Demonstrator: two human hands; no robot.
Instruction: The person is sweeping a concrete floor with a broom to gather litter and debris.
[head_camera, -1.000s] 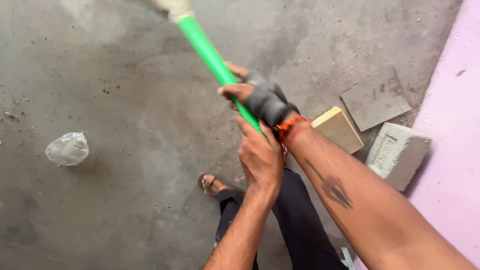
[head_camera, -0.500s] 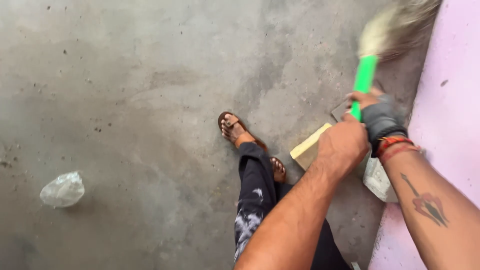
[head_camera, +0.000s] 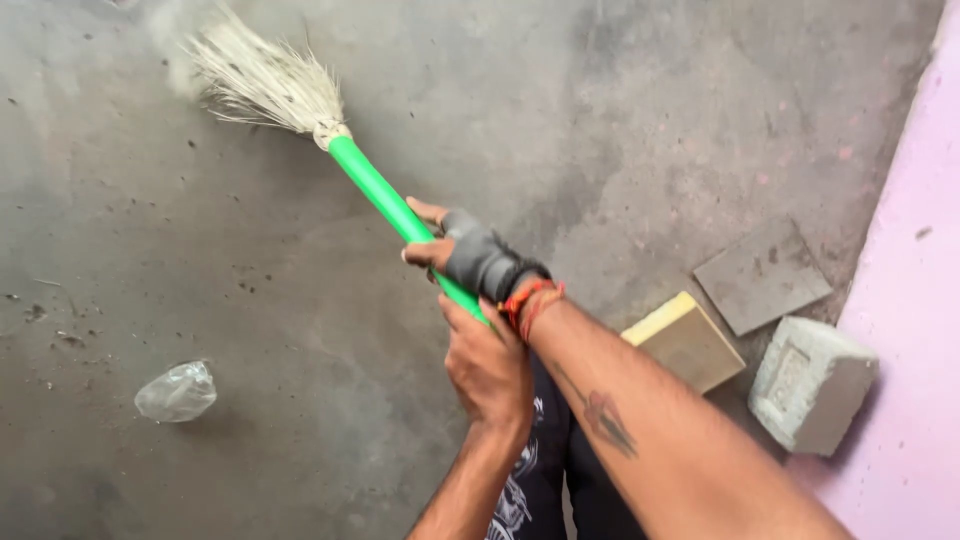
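Observation:
Both of my hands grip a broom with a bright green handle (head_camera: 375, 185) and a pale straw head (head_camera: 262, 85). The head points to the upper left, low over the grey concrete floor (head_camera: 300, 300). My right hand (head_camera: 470, 255), wrapped in a grey band with red and orange threads at the wrist, holds the handle higher up. My left hand (head_camera: 487, 365) clasps the handle's lower end just below it. My dark patterned trousers (head_camera: 540, 490) show beneath my arms.
A crumpled clear plastic bag (head_camera: 177, 392) lies on the floor at lower left. By the pink wall (head_camera: 920, 300) on the right sit a grey stone block (head_camera: 810, 382), a flat grey tile (head_camera: 762, 275) and a yellowish block (head_camera: 685, 342). Small debris dots the floor.
The broom head swung from the upper right near the wall across to the upper left. My hands moved left with it, and my sandalled foot is no longer visible.

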